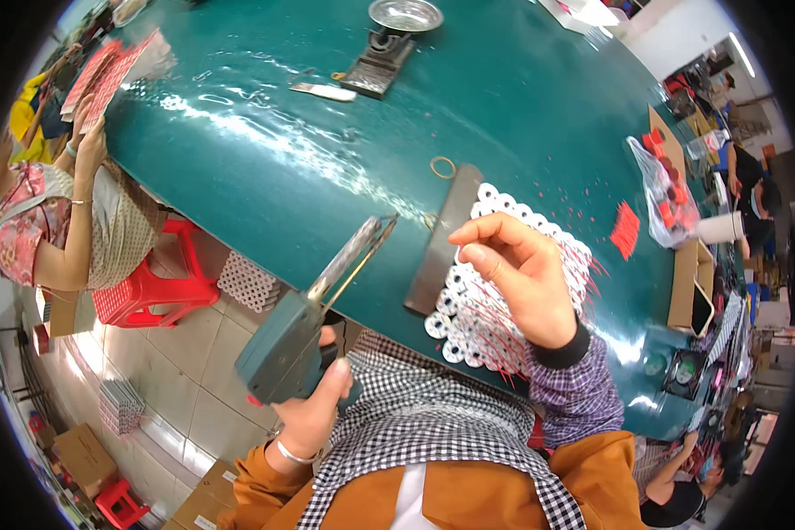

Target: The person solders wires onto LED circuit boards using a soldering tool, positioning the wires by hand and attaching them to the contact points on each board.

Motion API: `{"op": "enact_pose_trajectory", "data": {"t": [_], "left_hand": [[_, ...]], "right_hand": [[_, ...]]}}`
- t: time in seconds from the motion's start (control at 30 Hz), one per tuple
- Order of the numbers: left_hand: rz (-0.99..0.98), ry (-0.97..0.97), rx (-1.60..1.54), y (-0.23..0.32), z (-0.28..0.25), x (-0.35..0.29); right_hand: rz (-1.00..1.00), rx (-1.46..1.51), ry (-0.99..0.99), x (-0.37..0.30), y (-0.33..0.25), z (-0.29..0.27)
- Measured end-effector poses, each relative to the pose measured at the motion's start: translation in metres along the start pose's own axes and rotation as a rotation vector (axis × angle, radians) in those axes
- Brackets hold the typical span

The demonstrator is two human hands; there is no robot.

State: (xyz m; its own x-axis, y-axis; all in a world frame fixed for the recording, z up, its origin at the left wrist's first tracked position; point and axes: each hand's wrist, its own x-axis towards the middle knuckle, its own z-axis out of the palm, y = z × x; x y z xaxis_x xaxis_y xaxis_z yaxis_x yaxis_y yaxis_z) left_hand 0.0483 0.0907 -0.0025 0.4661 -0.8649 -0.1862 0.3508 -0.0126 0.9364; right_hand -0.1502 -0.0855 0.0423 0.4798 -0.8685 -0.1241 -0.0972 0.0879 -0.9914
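Note:
My left hand (312, 408) grips the handle of a dark green pistol-shaped power tool (281, 347) with two long, thin metal prongs pointing up over the table edge. My right hand (536, 281) hovers above a block of white ring-ended rolls (455, 352), thumb and forefinger drawn together in a pinch. Whatever may be between those fingertips is too small to make out. Thin red strands (594, 268) stick out from the rolls. A dark flat bar (444, 240) lies along the block's left side, and the prongs' tips are apart from it.
On the green table (265, 168) are a rubber band (442, 167), a knife (323, 92), a scale with a metal pan (405, 15), a red strand bundle (625, 230) and a plastic bag of red pieces (667, 199). At left, another person sits by a red stool (155, 287).

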Motion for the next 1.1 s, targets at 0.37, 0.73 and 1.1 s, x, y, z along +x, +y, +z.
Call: {"op": "enact_pose_trajectory", "data": {"t": [0.37,0.73,1.1], "left_hand": [[0.102,-0.229,0.063,-0.028,0.059,-0.014],[0.079,-0.307,0.124,-0.029,0.047,-0.023],[0.093,-0.404,0.435,-0.035,0.034,-0.035]], "right_hand": [[-0.068,0.294,0.241,-0.094,0.025,0.023],[-0.034,0.246,0.013,-0.125,0.043,0.014],[-0.282,-0.394,0.09,-0.116,0.048,0.019]]}}
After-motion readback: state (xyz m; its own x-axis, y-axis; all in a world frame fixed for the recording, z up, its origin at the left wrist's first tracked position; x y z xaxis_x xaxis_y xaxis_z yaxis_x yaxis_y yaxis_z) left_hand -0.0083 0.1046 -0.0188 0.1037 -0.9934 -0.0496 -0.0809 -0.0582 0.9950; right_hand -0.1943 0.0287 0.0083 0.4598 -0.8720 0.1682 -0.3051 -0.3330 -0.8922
